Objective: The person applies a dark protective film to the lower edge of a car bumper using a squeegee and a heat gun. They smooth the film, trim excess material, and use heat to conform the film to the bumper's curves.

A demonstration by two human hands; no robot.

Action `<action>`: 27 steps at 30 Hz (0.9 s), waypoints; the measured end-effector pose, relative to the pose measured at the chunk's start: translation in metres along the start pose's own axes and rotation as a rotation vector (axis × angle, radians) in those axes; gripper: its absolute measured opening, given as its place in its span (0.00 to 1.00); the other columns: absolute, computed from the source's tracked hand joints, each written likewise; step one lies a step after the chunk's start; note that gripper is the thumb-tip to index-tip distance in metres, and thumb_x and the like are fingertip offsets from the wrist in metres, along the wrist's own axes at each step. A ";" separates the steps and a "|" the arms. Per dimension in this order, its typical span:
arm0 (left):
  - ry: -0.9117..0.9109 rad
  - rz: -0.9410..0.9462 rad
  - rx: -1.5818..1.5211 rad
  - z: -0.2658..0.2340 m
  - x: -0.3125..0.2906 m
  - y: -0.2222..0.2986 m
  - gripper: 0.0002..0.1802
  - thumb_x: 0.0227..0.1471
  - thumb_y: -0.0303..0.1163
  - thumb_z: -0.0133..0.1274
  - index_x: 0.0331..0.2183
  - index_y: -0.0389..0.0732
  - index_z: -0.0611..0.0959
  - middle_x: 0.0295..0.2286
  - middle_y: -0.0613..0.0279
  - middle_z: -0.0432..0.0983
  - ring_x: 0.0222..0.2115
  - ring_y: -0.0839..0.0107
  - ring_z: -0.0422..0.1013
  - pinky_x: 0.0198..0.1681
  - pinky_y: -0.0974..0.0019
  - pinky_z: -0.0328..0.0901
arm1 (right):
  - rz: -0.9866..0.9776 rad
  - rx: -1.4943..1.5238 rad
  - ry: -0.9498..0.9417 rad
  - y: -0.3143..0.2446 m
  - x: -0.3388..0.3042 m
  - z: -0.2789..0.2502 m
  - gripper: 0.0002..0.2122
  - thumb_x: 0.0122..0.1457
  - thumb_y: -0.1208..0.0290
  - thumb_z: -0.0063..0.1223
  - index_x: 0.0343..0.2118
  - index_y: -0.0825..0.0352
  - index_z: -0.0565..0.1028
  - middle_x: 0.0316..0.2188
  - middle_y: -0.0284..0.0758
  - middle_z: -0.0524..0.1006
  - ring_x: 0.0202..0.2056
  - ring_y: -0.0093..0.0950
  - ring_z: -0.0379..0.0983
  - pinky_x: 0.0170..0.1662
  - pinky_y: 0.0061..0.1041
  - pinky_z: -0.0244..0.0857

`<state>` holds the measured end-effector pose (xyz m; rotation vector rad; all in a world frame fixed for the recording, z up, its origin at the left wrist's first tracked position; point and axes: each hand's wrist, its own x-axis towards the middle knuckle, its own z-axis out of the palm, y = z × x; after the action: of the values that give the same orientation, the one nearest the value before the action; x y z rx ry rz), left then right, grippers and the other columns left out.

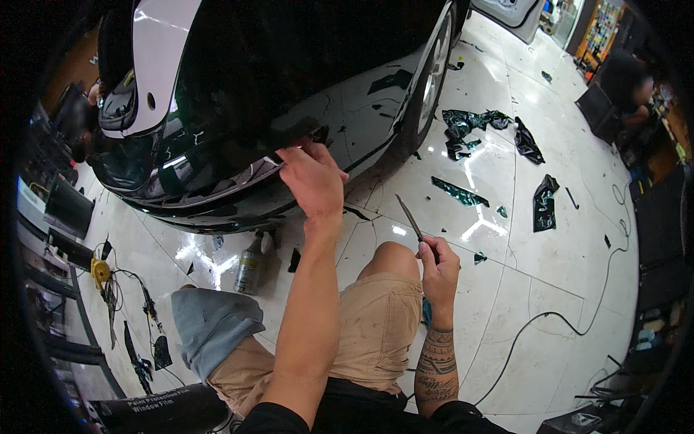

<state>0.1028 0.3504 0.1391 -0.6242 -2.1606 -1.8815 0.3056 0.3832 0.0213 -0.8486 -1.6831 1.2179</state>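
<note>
Left hand (pixel 314 177) bunched at glossy black car (pixel 253 94); hold unclear; right hand (pixel 438 262) clamped on slim, pointed, greyish tool (pixel 410 220)

Head cam (L of pr, fisheye) looks down, nr car (pixel 267 94).

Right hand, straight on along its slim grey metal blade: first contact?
Likely the glossy black car's lower bodywork, up and left of the right hand and slim grey metal blade; white tiled floor shows between, but depth is unclear.

Left fingers (pixel 312 150) apparently pinched
</note>
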 end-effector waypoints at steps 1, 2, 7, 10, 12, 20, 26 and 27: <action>0.022 0.010 -0.034 -0.002 -0.001 0.000 0.06 0.58 0.24 0.44 0.34 0.31 0.67 0.17 0.53 0.75 0.12 0.67 0.74 0.14 0.69 0.68 | 0.026 -0.002 -0.003 0.000 -0.002 -0.003 0.07 0.60 0.75 0.50 0.36 0.75 0.75 0.22 0.31 0.74 0.25 0.18 0.68 0.30 0.18 0.62; 0.044 0.020 -0.069 -0.005 -0.002 -0.001 0.07 0.59 0.25 0.44 0.33 0.31 0.67 0.16 0.53 0.75 0.11 0.68 0.73 0.14 0.70 0.67 | 0.051 -0.004 -0.007 0.001 -0.004 -0.008 0.08 0.61 0.75 0.50 0.36 0.75 0.75 0.23 0.31 0.74 0.27 0.18 0.68 0.32 0.18 0.62; -0.031 0.192 -0.035 -0.021 -0.004 -0.021 0.09 0.61 0.30 0.46 0.33 0.32 0.71 0.16 0.54 0.75 0.10 0.72 0.72 0.12 0.73 0.62 | 0.068 0.011 -0.009 0.005 -0.008 -0.014 0.08 0.61 0.74 0.49 0.37 0.75 0.75 0.24 0.30 0.73 0.28 0.17 0.67 0.33 0.16 0.62; -0.037 0.158 -0.133 -0.024 -0.002 -0.023 0.08 0.61 0.29 0.46 0.32 0.34 0.73 0.14 0.58 0.72 0.10 0.74 0.70 0.13 0.75 0.61 | 0.051 0.040 -0.034 0.006 -0.008 -0.007 0.08 0.62 0.74 0.49 0.38 0.74 0.75 0.25 0.29 0.73 0.28 0.16 0.66 0.31 0.15 0.60; -0.105 0.145 -0.151 -0.038 -0.004 -0.036 0.07 0.61 0.28 0.45 0.32 0.34 0.73 0.14 0.60 0.69 0.13 0.76 0.70 0.16 0.76 0.62 | 0.036 -0.009 -0.064 0.003 -0.010 -0.009 0.08 0.63 0.73 0.48 0.39 0.73 0.74 0.25 0.29 0.73 0.26 0.15 0.64 0.29 0.14 0.58; -0.863 0.242 0.077 -0.087 -0.043 -0.081 0.05 0.54 0.24 0.48 0.29 0.34 0.78 0.21 0.56 0.72 0.21 0.72 0.71 0.24 0.67 0.64 | 0.086 0.179 -0.012 0.000 -0.021 -0.008 0.11 0.65 0.66 0.46 0.39 0.71 0.75 0.19 0.21 0.61 0.21 0.12 0.52 0.23 0.15 0.47; -1.015 -0.414 -0.422 -0.099 -0.099 -0.058 0.13 0.59 0.35 0.51 0.34 0.33 0.78 0.21 0.60 0.76 0.19 0.74 0.71 0.22 0.74 0.65 | -0.330 -0.139 -0.259 -0.032 -0.048 0.035 0.08 0.62 0.71 0.49 0.32 0.72 0.74 0.21 0.25 0.68 0.22 0.18 0.65 0.28 0.18 0.61; -0.973 -0.478 -0.451 -0.104 -0.102 -0.062 0.13 0.59 0.35 0.51 0.34 0.32 0.77 0.21 0.60 0.76 0.18 0.75 0.72 0.22 0.75 0.65 | -0.225 -0.011 -0.281 -0.033 -0.055 0.040 0.07 0.60 0.72 0.50 0.34 0.72 0.73 0.25 0.28 0.69 0.24 0.20 0.67 0.30 0.19 0.63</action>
<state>0.1538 0.2247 0.0572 -1.4684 -2.5676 -2.7653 0.2889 0.3108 0.0328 -0.4939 -1.9516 1.2138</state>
